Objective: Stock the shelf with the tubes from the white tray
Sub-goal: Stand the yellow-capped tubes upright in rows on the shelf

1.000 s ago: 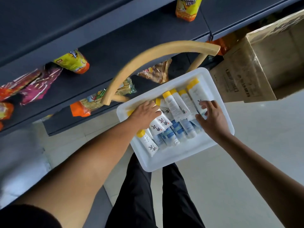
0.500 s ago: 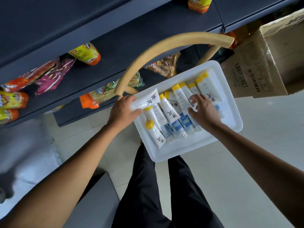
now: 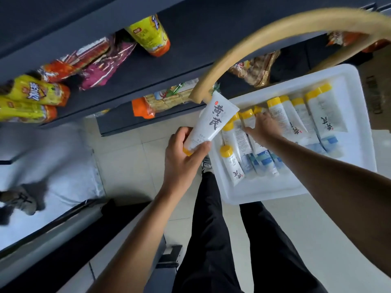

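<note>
Left hand (image 3: 184, 157) clamped on white tube (image 3: 208, 123) at its yellow cap end, clear of white tray (image 3: 264, 191), ready for shelf (image 3: 148, 66). Right hand (image 3: 264, 127) fingers spread over remaining tubes (image 3: 296, 123) in tray, picking another; grasp unclear.

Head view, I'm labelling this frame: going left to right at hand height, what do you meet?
Left hand gripping a white tube by its yellow cap end → lone yellow-capped tube lying in the white tray → right hand reaching onto the tubes in the tray → large tube near the tray's right side.
</note>
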{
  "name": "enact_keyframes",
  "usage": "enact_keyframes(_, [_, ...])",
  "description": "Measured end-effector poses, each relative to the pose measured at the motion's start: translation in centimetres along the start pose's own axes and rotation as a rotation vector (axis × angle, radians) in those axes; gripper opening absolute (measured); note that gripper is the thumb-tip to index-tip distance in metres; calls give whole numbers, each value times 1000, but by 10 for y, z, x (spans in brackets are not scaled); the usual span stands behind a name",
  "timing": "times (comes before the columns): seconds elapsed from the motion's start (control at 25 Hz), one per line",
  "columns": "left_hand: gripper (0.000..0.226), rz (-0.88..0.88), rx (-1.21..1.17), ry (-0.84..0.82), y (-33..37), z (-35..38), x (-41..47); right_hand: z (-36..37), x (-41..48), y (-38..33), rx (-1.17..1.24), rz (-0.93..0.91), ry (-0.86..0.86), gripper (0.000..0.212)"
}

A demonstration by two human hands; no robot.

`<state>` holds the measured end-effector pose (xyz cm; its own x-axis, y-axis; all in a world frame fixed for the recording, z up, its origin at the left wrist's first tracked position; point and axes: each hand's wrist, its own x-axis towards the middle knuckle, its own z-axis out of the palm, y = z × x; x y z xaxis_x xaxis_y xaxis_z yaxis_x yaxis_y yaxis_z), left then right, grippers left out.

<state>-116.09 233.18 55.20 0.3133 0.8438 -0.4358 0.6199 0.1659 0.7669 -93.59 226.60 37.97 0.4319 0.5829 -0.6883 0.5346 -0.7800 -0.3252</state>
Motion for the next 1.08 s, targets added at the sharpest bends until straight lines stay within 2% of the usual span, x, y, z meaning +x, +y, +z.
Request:
enact_keyframes(0.12, [21, -11, -127, 46, 18, 1, -10, -1, -3, -5, 14, 12, 15, 73])
enact_keyframes(0.24, [19, 33, -206, 108, 41, -1, -25, -21, -24, -7, 73, -41, -1, 59])
enact_keyframes(0.6, [34, 101, -486, 197, 144, -35, -86, -140, -138, -32, 326, -189, 37, 42])
enact_keyframes(0.76, [39, 188, -568, 203, 194, -60, -114, -194, -189, -49, 354, -287, 93, 50])
enact_keyframes(0.96, [38, 340, -678, 247, 254, -101, -137, -265, -246, -90, 395, -432, 131, 31])
enact_keyframes(1.08, [42, 405, -730, 360, 275, -125, -140, -289, -273, -112, 404, -525, 134, 27])
